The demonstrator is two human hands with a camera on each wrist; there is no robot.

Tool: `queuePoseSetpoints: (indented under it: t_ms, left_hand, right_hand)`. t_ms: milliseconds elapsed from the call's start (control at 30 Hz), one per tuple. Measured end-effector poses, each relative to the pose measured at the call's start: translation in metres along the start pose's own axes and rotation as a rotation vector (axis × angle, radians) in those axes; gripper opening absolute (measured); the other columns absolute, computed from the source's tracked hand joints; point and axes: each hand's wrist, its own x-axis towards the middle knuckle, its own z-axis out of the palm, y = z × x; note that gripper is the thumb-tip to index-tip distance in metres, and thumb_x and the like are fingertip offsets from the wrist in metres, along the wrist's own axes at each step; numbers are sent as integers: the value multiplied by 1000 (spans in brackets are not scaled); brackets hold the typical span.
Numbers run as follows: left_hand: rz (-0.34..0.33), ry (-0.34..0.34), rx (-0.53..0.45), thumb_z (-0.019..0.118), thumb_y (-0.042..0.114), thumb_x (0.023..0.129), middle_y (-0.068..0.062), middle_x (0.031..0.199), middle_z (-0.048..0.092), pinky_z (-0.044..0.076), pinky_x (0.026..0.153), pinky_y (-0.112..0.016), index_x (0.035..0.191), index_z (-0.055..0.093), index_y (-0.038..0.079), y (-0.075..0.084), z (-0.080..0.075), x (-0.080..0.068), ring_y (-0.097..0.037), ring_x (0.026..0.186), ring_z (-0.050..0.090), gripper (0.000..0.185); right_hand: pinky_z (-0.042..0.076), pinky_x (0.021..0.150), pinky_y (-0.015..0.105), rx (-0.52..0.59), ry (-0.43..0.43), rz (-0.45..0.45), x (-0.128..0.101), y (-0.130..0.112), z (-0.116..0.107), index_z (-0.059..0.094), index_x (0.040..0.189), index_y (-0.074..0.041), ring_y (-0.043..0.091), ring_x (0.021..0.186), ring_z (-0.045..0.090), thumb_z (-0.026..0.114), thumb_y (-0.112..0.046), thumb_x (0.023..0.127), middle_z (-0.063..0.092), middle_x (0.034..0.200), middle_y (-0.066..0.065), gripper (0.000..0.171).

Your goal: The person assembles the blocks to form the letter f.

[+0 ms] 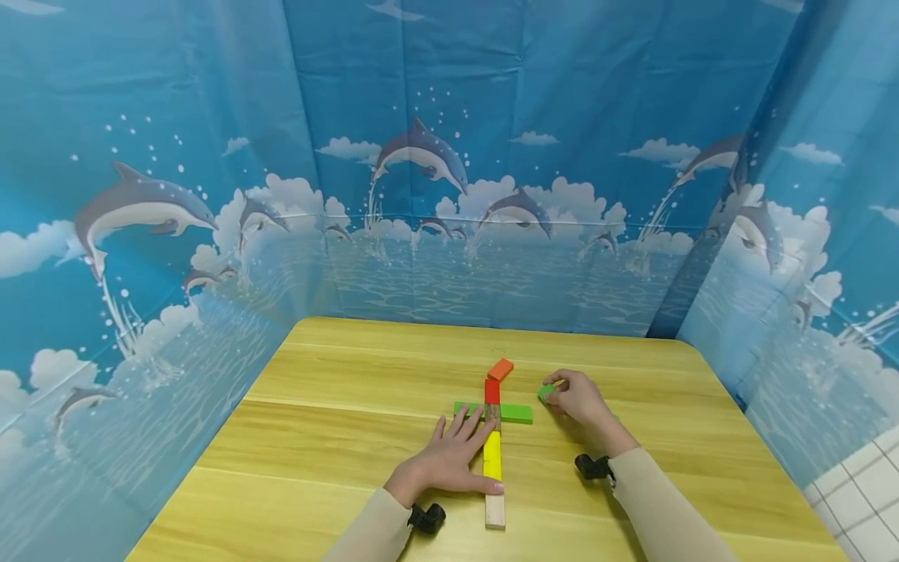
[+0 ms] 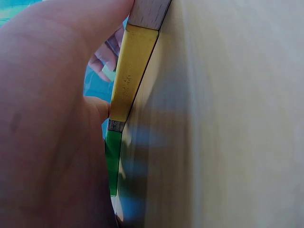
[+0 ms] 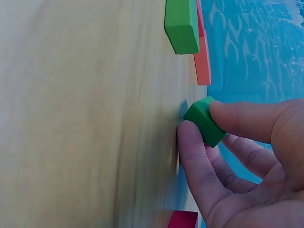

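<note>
A row of flat blocks lies on the table: orange at the far end, then red, brown wood, yellow and pale wood. Green blocks stick out to both sides at the brown one, forming a cross. With fingers spread, my left hand rests over the left side of the cross, its thumb across the near end of the yellow block. To the right of the row, my right hand pinches a small green block between thumb and fingers, close to the tabletop.
A crimson block shows at the bottom of the right wrist view. The wooden table has a dolphin-print curtain behind it and along both sides. White tiles show at the lower right.
</note>
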Motion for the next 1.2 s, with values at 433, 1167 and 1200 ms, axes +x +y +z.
queuePoseSetpoints:
  t_ms: [433,1167,1200]
  left_hand:
    - [-9,-8,17,51,80,86,-7,169,-5,1,116,-66,164,4,26,-2,-1,0,-31,153,-10,106]
    - [-3,0,2,51,79,87,-6,169,-6,1,116,-67,164,2,28,-1,3,3,-31,153,-11,105]
    - [-4,-1,2,51,79,87,-6,169,-6,1,115,-67,164,2,28,-1,2,3,-31,153,-11,105]
  right_hand:
    - [59,71,36,55,5,50,28,-2,1,65,125,-1,22,81,70,69,-9,96,67,102,15,31]
    - [59,75,32,160,79,98,67,-10,14,67,129,-4,23,88,69,74,-13,93,65,110,17,38]
    - [59,74,31,166,81,107,69,-10,15,67,130,-5,22,88,69,74,-13,93,65,110,16,38]
